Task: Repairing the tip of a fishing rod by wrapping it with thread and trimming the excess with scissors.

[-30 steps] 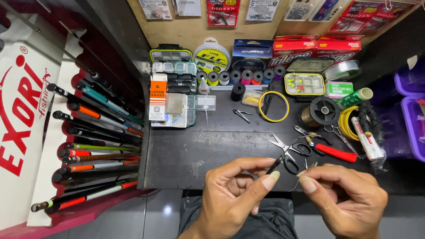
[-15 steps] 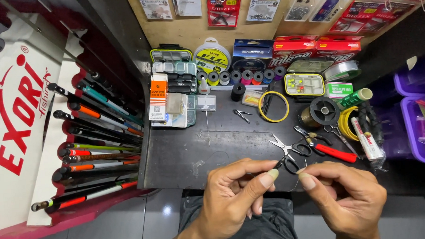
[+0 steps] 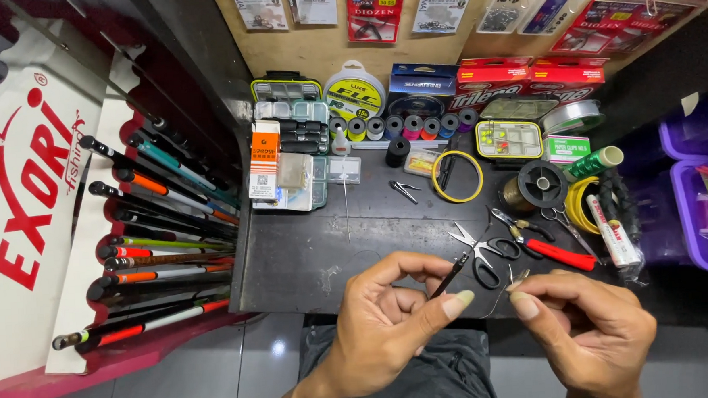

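My left hand [image 3: 393, 322] pinches a thin black rod-like tool [image 3: 451, 275] between thumb and fingers, its tip pointing up and right. My right hand [image 3: 591, 328] pinches a small hook-like piece with fine line [image 3: 516, 281] at its fingertips, a short way right of the tool's tip. Both hands hover at the near edge of the dark worktop [image 3: 309, 258]. Black-handled scissors [image 3: 478, 253] lie just beyond the fingertips.
Red-handled pliers [image 3: 546, 245], a yellow ring [image 3: 458, 176], line spools [image 3: 403, 126], tackle boxes [image 3: 289, 122] and a black reel [image 3: 541, 185] lie on the worktop. Fishing rods [image 3: 154, 234] fill a rack at left. Purple bins [image 3: 705, 197] stand at right.
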